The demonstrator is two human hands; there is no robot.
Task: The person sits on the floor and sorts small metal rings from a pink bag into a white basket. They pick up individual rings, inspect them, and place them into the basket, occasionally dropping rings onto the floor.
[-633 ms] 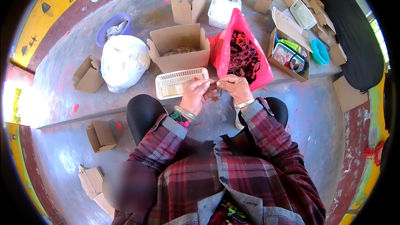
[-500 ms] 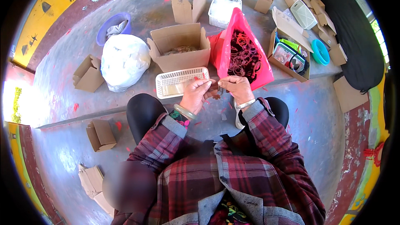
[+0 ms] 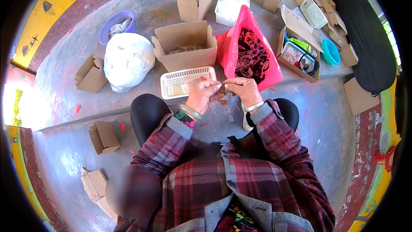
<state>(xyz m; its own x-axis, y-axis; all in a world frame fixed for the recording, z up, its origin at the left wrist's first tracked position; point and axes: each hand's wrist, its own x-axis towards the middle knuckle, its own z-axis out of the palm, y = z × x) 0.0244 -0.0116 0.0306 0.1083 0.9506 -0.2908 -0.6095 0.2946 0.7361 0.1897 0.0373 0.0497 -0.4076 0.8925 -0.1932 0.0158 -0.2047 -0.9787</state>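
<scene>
Trinket, small, orange-brown at one end: sits between the pinched fingertips of left hand and right hand. That end hangs just below, nearer the left hand; long axis too small to tell. White basket beyond left hand.

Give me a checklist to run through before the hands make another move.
1. Left hand free: not ok; thumb and finger are pinched together.
2. Right hand free: not ok; it is pinched too, close beside the left.
3. Small item at the fingertips identified: cannot tell; the fingers hide most of it.
4. White basket upright: ok; it stands with its open top up, just beyond the left hand.
5. Pink bag open: ok; dark and pink loops show inside.
6. Cardboard box behind the basket open: ok.
</scene>
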